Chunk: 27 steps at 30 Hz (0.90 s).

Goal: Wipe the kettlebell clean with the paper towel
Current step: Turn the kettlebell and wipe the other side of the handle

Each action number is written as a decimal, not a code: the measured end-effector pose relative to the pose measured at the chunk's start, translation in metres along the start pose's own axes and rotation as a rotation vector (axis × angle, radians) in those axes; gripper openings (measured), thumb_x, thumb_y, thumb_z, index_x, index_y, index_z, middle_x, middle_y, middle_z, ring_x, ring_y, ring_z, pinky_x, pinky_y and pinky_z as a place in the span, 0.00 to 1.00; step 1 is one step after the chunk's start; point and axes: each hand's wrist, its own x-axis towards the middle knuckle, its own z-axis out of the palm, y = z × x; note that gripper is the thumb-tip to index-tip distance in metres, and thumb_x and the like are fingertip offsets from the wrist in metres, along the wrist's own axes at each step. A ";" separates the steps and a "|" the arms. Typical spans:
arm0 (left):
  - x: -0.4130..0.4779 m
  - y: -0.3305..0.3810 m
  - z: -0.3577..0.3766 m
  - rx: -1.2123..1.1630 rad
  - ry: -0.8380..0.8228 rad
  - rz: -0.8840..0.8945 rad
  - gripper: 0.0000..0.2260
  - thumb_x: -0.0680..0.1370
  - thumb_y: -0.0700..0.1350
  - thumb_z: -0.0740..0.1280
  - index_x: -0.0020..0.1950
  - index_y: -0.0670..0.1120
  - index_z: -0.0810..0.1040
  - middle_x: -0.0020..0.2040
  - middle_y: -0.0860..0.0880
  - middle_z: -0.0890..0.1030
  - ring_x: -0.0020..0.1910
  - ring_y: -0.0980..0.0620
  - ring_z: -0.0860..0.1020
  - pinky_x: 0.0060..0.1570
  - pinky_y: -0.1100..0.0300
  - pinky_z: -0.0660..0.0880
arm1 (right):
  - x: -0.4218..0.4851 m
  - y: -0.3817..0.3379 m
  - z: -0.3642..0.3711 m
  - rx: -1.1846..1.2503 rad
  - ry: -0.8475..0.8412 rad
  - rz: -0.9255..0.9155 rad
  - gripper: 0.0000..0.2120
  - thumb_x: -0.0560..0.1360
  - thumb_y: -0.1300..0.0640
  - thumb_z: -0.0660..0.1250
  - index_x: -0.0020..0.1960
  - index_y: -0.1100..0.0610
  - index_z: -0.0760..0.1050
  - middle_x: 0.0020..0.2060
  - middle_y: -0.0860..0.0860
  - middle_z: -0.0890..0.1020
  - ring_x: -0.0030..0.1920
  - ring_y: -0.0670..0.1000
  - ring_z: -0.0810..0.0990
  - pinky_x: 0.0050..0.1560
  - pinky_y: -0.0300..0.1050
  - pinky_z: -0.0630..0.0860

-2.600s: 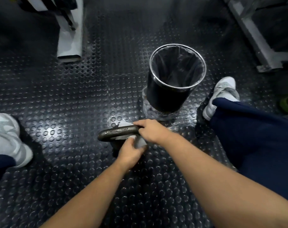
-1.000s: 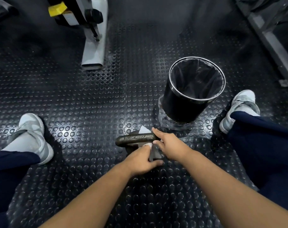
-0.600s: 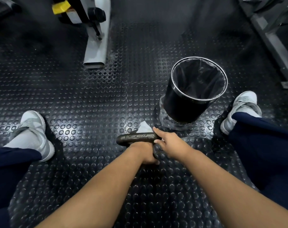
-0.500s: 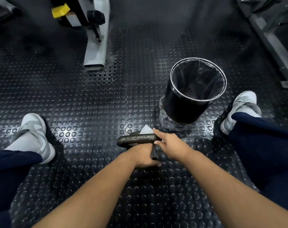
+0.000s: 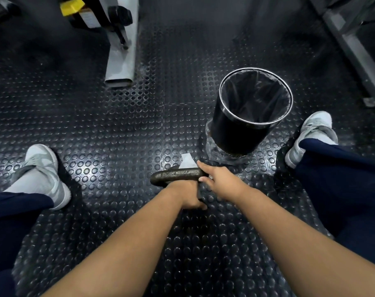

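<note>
head view, looking down: a dark, worn iron kettlebell stands on the black studded rubber floor, between the person's legs. the right hand grips the right end of its handle, forefinger on top and thumb on the near side. the left hand reaches under the handle; its fingers are hidden, so i cannot tell its hold. a corner of white paper towel pokes out beyond. wiping seems under way, not finished. a black metal-rimmed bin stands near on the right; open floor lies left and ahead.

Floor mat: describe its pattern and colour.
The floor mat is black rubber, covered with rows of raised round studs; the head view shows it best.
</note>
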 end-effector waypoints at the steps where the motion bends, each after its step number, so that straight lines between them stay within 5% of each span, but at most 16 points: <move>1: -0.001 -0.002 0.001 -0.038 0.002 0.009 0.32 0.71 0.66 0.76 0.68 0.49 0.76 0.59 0.50 0.83 0.60 0.47 0.81 0.60 0.53 0.77 | 0.000 0.000 0.000 0.001 0.005 -0.002 0.28 0.85 0.53 0.64 0.83 0.48 0.60 0.73 0.52 0.77 0.70 0.52 0.77 0.56 0.31 0.64; 6: -0.022 -0.015 0.038 -0.140 0.083 0.048 0.38 0.66 0.72 0.74 0.64 0.50 0.69 0.60 0.52 0.77 0.61 0.50 0.76 0.61 0.49 0.78 | -0.004 -0.003 -0.001 0.017 0.009 0.010 0.27 0.85 0.52 0.63 0.83 0.46 0.61 0.70 0.54 0.79 0.66 0.53 0.79 0.61 0.40 0.71; 10: -0.017 -0.009 0.041 -0.230 0.125 0.030 0.38 0.63 0.73 0.75 0.63 0.52 0.70 0.59 0.54 0.77 0.62 0.51 0.76 0.62 0.51 0.77 | -0.006 -0.004 -0.002 0.017 0.010 -0.006 0.27 0.85 0.53 0.63 0.83 0.48 0.61 0.70 0.56 0.79 0.48 0.39 0.80 0.66 0.43 0.70; 13: -0.012 -0.001 0.013 -0.326 0.074 0.054 0.28 0.69 0.66 0.78 0.62 0.54 0.75 0.54 0.57 0.80 0.59 0.52 0.80 0.57 0.58 0.74 | -0.004 -0.002 0.000 0.003 0.017 -0.008 0.28 0.85 0.53 0.63 0.83 0.48 0.60 0.70 0.55 0.79 0.64 0.52 0.80 0.57 0.35 0.68; 16: -0.015 0.000 0.004 -0.249 0.041 0.053 0.35 0.71 0.65 0.78 0.70 0.49 0.73 0.61 0.53 0.78 0.63 0.51 0.77 0.61 0.59 0.71 | -0.002 -0.001 0.002 0.015 0.022 -0.009 0.28 0.85 0.52 0.63 0.83 0.46 0.60 0.70 0.53 0.79 0.62 0.52 0.80 0.58 0.37 0.70; 20: -0.026 -0.004 0.029 -0.195 0.055 0.058 0.37 0.67 0.72 0.75 0.65 0.52 0.69 0.62 0.53 0.75 0.64 0.51 0.75 0.65 0.52 0.75 | -0.004 -0.003 -0.001 0.030 0.021 -0.015 0.28 0.85 0.53 0.64 0.83 0.47 0.60 0.72 0.52 0.78 0.67 0.51 0.78 0.64 0.37 0.69; 22: -0.029 -0.005 0.038 -0.151 0.072 0.062 0.37 0.66 0.73 0.74 0.65 0.53 0.68 0.62 0.52 0.74 0.63 0.51 0.74 0.64 0.50 0.76 | -0.006 -0.002 -0.001 0.028 0.014 -0.011 0.27 0.85 0.52 0.63 0.83 0.47 0.60 0.73 0.51 0.77 0.54 0.41 0.81 0.65 0.40 0.70; 24: -0.025 -0.007 0.034 -0.139 0.084 0.062 0.37 0.67 0.72 0.75 0.66 0.51 0.70 0.62 0.52 0.76 0.63 0.51 0.76 0.64 0.51 0.76 | -0.005 -0.001 0.001 0.032 0.020 -0.022 0.27 0.86 0.53 0.63 0.83 0.48 0.60 0.71 0.53 0.79 0.37 0.31 0.69 0.61 0.36 0.69; 27: -0.015 -0.003 0.007 -0.228 0.028 0.067 0.34 0.71 0.69 0.76 0.68 0.51 0.74 0.61 0.54 0.80 0.61 0.51 0.78 0.61 0.57 0.73 | 0.000 0.002 0.003 0.034 0.037 -0.037 0.28 0.85 0.54 0.64 0.83 0.49 0.60 0.70 0.55 0.79 0.38 0.35 0.68 0.58 0.34 0.68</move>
